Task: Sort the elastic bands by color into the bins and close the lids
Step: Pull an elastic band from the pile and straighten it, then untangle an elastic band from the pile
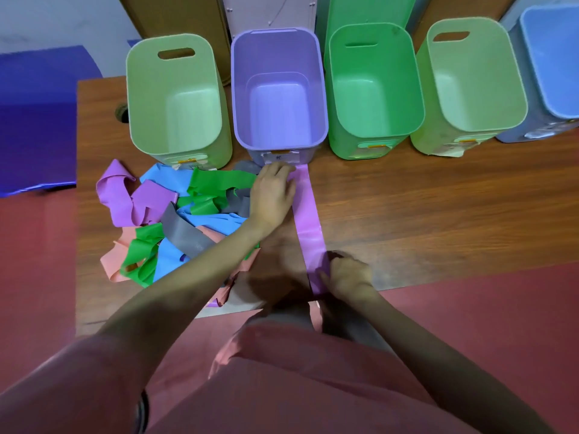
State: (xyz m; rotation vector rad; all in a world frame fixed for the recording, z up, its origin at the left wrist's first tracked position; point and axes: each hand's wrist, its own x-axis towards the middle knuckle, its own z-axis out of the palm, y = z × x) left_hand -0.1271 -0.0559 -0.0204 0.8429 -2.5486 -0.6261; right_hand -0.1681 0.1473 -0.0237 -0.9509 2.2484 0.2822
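Observation:
A long purple band point(308, 220) lies stretched flat on the wooden table point(438, 208), from the purple bin point(279, 89) toward the near edge. My left hand point(272, 195) presses on its far end, fingers curled over the edge. My right hand point(347, 277) pinches its near end at the table's edge. A tangled pile of bands point(175, 220) in purple, blue, green, grey and salmon lies to the left of it. The purple bin stands open and empty.
Along the back stand a pale green bin point(175, 98), a bright green bin point(372, 89), another pale green bin point(473, 79) and a blue bin point(551, 64), all open. A green lid point(369, 10) leans behind. Red floor surrounds the table.

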